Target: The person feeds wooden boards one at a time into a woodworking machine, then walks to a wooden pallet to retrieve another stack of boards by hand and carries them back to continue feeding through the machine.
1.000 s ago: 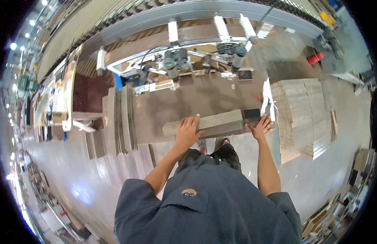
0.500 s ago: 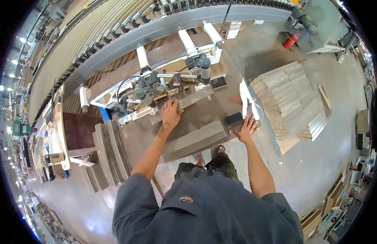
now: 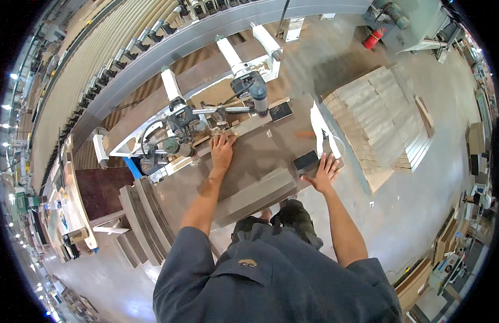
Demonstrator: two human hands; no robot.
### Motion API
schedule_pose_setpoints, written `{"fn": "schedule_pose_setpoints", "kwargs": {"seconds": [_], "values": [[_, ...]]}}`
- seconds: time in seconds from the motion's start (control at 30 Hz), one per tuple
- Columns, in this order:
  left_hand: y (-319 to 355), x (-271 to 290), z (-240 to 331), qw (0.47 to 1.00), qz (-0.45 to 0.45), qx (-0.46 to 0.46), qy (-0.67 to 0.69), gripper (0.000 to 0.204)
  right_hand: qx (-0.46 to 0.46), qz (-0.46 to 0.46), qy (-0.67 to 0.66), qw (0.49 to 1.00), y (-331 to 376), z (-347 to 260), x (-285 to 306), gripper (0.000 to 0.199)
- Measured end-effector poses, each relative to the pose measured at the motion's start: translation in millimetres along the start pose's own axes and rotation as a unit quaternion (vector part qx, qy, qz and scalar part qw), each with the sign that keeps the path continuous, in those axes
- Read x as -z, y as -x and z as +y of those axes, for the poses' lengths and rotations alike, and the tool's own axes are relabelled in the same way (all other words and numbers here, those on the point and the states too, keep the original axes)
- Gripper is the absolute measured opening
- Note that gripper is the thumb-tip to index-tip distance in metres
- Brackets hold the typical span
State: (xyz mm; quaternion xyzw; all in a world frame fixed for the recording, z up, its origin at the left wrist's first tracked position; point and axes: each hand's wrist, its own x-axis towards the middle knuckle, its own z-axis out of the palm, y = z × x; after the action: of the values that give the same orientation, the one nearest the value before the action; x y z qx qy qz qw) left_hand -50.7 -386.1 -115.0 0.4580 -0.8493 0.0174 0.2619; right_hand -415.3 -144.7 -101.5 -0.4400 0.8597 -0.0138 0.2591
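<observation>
My left hand (image 3: 222,154) lies with fingers stretched out on a narrow grey-brown board (image 3: 253,124), which sits along the machine's front under its clamp-like heads. The hand presses on the board and does not wrap round it. My right hand (image 3: 324,174) is spread at the worktable's right corner, next to a black rectangular pad (image 3: 306,160) and a white bracket-like part (image 3: 320,126). A stack of similar boards (image 3: 257,195) lies along the table's near edge. Behind the board stands the machine head (image 3: 257,96), a dark cylinder on a metal bar.
A large pile of boards (image 3: 376,116) stands to the right. Long boards (image 3: 144,215) lean at the table's left. Behind the machine runs a roller conveyor (image 3: 107,59). A red fire extinguisher (image 3: 373,39) stands at the far right. Another black block (image 3: 280,111) lies by the machine.
The board has moved away from me, up against the machine, with my left hand on it. My right hand stays at the table corner. The whole view has shifted slightly.
</observation>
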Motion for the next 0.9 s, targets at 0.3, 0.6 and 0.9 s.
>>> {"fn": "schedule_pose_setpoints", "kwargs": {"seconds": [0.3, 0.6, 0.9], "values": [[0.2, 1.2, -11.4, 1.000, 0.007, 0.000, -0.001, 0.037, 0.010, -0.006, 0.004, 1.000, -4.7, -0.7, -0.9, 0.155], [9.1, -3.3, -11.3, 0.999, 0.010, 0.033, 0.039, 0.033, 0.027, 0.015, 0.031, 0.999, -6.6, 14.4, -11.1, 0.153], [6.9, -2.8, -14.9, 0.996, 0.038, 0.023, 0.079, 0.030, 0.040, 0.023, 0.110, 0.993, -26.8, 29.6, -12.8, 0.154]]}}
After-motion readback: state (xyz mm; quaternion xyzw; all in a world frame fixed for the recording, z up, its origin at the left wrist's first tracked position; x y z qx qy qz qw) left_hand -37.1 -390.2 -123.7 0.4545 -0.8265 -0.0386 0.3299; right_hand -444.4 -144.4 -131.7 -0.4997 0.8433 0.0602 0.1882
